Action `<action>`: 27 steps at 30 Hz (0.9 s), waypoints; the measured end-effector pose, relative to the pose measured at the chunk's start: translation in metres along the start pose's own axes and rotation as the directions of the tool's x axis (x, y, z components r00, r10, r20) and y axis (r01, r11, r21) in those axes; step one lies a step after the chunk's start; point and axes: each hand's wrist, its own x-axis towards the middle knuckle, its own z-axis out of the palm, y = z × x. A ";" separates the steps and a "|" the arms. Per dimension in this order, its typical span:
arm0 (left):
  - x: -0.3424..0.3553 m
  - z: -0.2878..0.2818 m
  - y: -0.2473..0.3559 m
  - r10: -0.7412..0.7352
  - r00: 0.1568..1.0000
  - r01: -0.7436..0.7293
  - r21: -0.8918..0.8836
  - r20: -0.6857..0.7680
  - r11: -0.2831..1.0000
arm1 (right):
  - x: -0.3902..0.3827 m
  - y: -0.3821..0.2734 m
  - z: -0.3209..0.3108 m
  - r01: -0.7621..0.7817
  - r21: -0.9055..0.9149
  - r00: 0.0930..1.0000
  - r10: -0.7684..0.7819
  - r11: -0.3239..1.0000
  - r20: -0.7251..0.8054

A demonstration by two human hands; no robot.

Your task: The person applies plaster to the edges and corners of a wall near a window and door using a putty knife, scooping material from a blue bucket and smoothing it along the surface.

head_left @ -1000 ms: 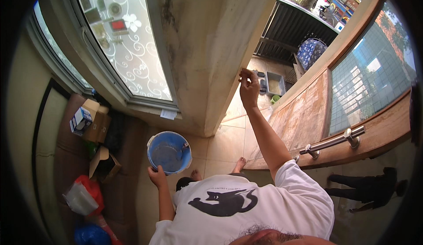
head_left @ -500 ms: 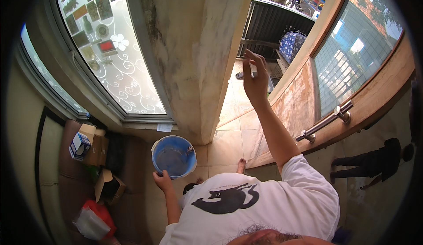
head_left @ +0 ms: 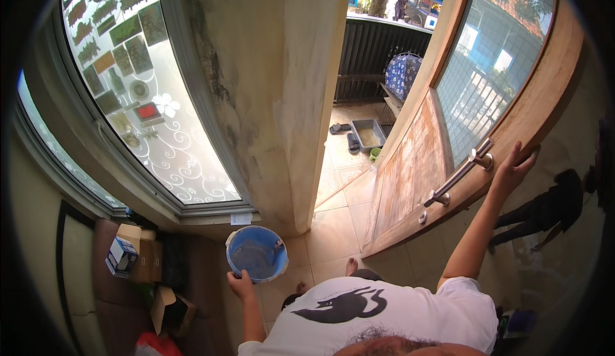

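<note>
My left hand [head_left: 241, 282] holds a blue plastic bucket [head_left: 253, 253] by its pale rim, low in front of me; a little grey liquid or residue shows at its bottom. My right hand [head_left: 516, 167] grips the outer edge of a wooden door [head_left: 410, 164], just right of its long steel handle [head_left: 460, 171]. The door stands open and has a glass pane [head_left: 496, 55] above a worn, scuffed panel. My bare feet are just beyond my white shirt, on the tiled floor [head_left: 330, 228].
Left are windows [head_left: 192, 186] and a brown couch [head_left: 106, 298] bearing boxes [head_left: 147, 260]. A stained wall column [head_left: 256, 99] borders the doorway. Outside are sandals [head_left: 353, 142], a grey tub [head_left: 368, 133] and a patterned round item [head_left: 400, 74]. A person in dark clothes [head_left: 544, 205] is at the right.
My right hand has moved from raised before the doorway over to the right, onto the door's edge. The bucket stays in my left hand. The view has shifted, showing more outside.
</note>
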 end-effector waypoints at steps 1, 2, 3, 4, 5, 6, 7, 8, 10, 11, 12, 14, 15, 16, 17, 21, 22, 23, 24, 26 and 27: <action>0.000 -0.001 0.004 0.000 1.000 0.000 -0.008 0.007 1.000 | -0.003 0.003 0.002 0.052 -0.020 0.999 -0.052 0.998 0.002; -0.002 -0.002 0.008 0.001 1.000 0.000 -0.022 0.009 1.000 | -0.004 0.003 0.000 0.070 0.008 0.997 -0.070 0.998 0.017; -0.005 -0.004 0.015 0.002 1.000 -0.002 -0.036 0.004 0.999 | -0.006 0.003 -0.001 0.086 0.042 0.996 -0.087 0.995 0.032; -0.008 -0.004 0.020 0.002 1.000 -0.002 -0.050 -0.001 0.999 | -0.007 0.004 -0.002 0.102 0.076 0.993 -0.105 0.992 0.047; -0.012 -0.001 0.018 0.018 1.000 -0.018 -0.026 -0.005 0.999 | -0.007 0.005 -0.003 0.164 0.027 0.985 -0.165 0.986 0.043; -0.015 -0.001 0.013 0.039 0.999 -0.040 -0.004 -0.018 0.999 | -0.008 0.004 -0.002 0.181 0.019 0.983 -0.181 0.983 0.023; -0.019 -0.001 0.012 0.060 0.998 -0.059 0.026 -0.026 0.998 | -0.009 0.005 0.000 0.195 0.003 0.981 -0.195 0.981 0.008; -0.024 -0.001 0.011 0.057 0.998 -0.056 0.011 -0.042 0.998 | -0.010 0.005 0.001 0.210 -0.013 0.978 -0.210 0.978 -0.006; -0.043 -0.002 0.020 0.043 0.997 -0.043 -0.011 -0.068 0.999 | -0.011 0.007 0.003 0.249 0.021 0.969 -0.249 0.968 -0.011; -0.050 -0.001 0.025 0.006 0.998 -0.008 -0.033 -0.062 0.999 | -0.010 0.005 0.003 0.257 0.055 0.966 -0.257 0.965 -0.010; -0.060 -0.006 0.034 -0.035 0.997 0.032 -0.047 -0.064 0.998 | -0.013 0.002 0.005 0.260 0.098 0.965 -0.261 0.961 0.000; -0.078 -0.008 0.040 -0.063 0.996 0.060 -0.043 -0.067 0.997 | -0.012 -0.001 0.006 0.305 0.143 0.951 -0.310 0.942 0.012; -0.085 -0.009 0.036 -0.056 0.995 0.054 -0.022 -0.083 0.998 | -0.014 -0.002 0.008 0.314 0.172 0.946 -0.323 0.934 0.026; -0.095 -0.011 0.039 -0.046 0.995 0.046 0.000 -0.088 0.999 | -0.015 -0.004 0.009 0.324 0.191 0.941 -0.337 0.927 0.038; -0.106 -0.012 0.042 -0.043 0.995 0.047 0.053 -0.086 0.997 | -0.016 -0.009 0.010 0.316 0.249 0.938 -0.341 0.915 0.063; -0.142 -0.012 0.051 -0.049 0.994 0.053 0.039 -0.097 0.998 | -0.019 -0.014 0.028 0.370 0.387 0.909 -0.415 0.845 0.037; -0.155 -0.011 0.074 -0.080 0.994 0.082 0.028 -0.073 0.996 | -0.018 -0.016 0.030 0.355 0.408 0.911 -0.409 0.841 0.052; -0.165 -0.012 0.087 -0.111 0.993 0.112 0.018 -0.050 0.994 | -0.019 -0.018 0.033 0.338 0.429 0.912 -0.404 0.837 0.068; -0.172 -0.018 0.077 -0.088 0.992 0.091 0.024 -0.093 0.996 | -0.024 -0.025 0.038 0.309 0.474 0.914 -0.395 0.825 0.091; -0.180 -0.012 0.056 -0.032 0.990 0.037 0.028 -0.139 0.999 | -0.026 -0.032 0.049 0.316 0.518 0.908 -0.412 0.795 0.079; -0.190 -0.012 0.061 -0.042 0.990 0.041 -0.011 -0.134 0.999 | -0.027 -0.033 0.053 0.332 0.521 0.897 -0.434 0.786 0.083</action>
